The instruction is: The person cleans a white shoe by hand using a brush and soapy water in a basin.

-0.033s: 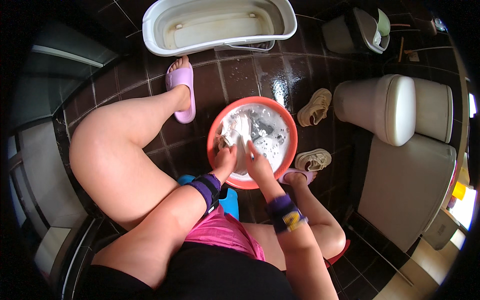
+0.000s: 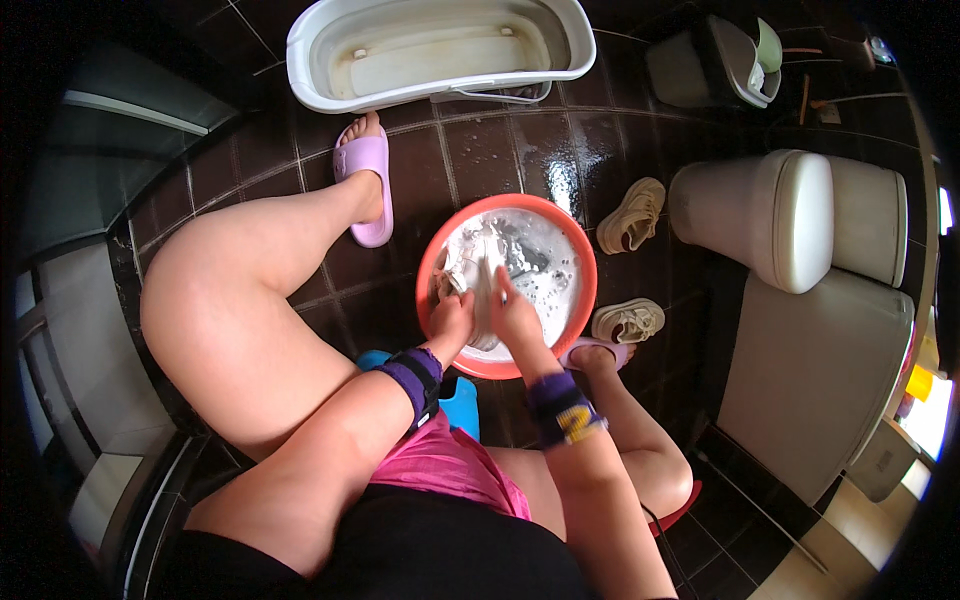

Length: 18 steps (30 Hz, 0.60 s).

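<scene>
An orange-red basin (image 2: 590,290) of sudsy water stands on the floor between my feet. In it a wet white shoe (image 2: 487,262) lies with its toe away from me. My left hand (image 2: 453,318) is closed on the near left edge of the shoe. Along the shoe's right side, my right hand (image 2: 517,318) has its fingers curled. A small slim piece shows at those fingers, too blurred to name. Foam (image 2: 555,295) covers much of the water, and a dark grey patch (image 2: 528,262) shows through it.
Two off-white sneakers (image 2: 633,215) lie on the dark tiles right of the basin. Beyond them are a white toilet (image 2: 800,220) and a bin (image 2: 700,65). A white-grey tub (image 2: 440,90) stands at the far side. Pink slippers (image 2: 372,205) are on my feet.
My right hand and its purple wristband have shifted slightly left and away from me along the shoe. My left hand stays at the shoe.
</scene>
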### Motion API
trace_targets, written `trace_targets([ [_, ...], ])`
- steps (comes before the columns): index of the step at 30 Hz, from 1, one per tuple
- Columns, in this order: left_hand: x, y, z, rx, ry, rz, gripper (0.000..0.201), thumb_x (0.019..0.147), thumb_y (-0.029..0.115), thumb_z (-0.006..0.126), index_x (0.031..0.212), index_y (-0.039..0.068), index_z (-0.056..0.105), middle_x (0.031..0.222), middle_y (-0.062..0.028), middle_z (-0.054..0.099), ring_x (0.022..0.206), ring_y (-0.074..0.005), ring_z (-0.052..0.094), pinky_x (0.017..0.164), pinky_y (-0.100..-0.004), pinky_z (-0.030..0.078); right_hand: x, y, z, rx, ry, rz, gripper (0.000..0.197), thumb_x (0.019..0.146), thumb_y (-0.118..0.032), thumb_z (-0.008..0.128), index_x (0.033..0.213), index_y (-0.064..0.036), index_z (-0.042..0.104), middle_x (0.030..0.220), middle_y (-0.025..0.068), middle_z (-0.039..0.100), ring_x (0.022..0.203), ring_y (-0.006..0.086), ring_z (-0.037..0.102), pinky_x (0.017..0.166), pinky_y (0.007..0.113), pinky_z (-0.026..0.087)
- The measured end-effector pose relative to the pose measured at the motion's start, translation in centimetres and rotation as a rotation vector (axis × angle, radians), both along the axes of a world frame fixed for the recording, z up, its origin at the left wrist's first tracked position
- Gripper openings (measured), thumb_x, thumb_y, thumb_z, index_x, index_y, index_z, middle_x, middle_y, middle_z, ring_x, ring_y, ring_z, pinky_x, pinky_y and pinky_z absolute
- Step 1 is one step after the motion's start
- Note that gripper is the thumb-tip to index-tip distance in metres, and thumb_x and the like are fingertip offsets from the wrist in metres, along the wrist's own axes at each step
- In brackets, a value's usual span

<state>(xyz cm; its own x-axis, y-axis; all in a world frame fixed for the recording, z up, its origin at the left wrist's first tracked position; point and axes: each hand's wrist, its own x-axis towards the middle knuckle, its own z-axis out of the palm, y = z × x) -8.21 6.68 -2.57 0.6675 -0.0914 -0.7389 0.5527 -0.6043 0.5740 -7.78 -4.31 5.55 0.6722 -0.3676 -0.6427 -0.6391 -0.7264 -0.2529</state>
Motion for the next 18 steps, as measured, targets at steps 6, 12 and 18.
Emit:
trace_targets([
  [6,-0.1,0.2,-0.9,-0.007,-0.016,0.042,0.057,0.092,0.046,0.041,0.088,-0.004,0.068,0.084,-0.0269,0.064,0.084,-0.0435,0.064,0.076,-0.0503,0.048,1.3,0.5,-0.8,-0.025,-0.062,-0.022,0.048,0.094,-0.035,0.044,0.141,-0.0259,0.041,0.08,0.0312,0.062,0.078,0.0465,0.062,0.071,0.051,0.05],
  [12,-0.6,0.2,-0.8,0.103,-0.014,0.098,0.056,0.091,0.047,0.041,0.081,-0.001,0.07,0.079,-0.0252,0.066,0.078,-0.0439,0.065,0.075,-0.0507,0.051,-4.3,1.4,5.1,0.092,0.023,0.129,0.052,0.094,-0.029,0.047,0.144,-0.0218,0.037,0.083,0.0315,0.062,0.083,0.047,0.062,0.075,0.052,0.048],
  [18,0.0,0.0,0.4,0.005,-0.081,0.039,0.055,0.093,0.045,0.041,0.087,-0.001,0.07,0.082,-0.0274,0.064,0.082,-0.0445,0.064,0.076,-0.0507,0.049,4.4,0.0,-3.0,-0.076,0.011,0.126,0.056,0.095,-0.032,0.039,0.148,-0.0261,0.023,0.087,0.027,0.065,0.079,0.0439,0.064,0.072,0.054,0.051],
])
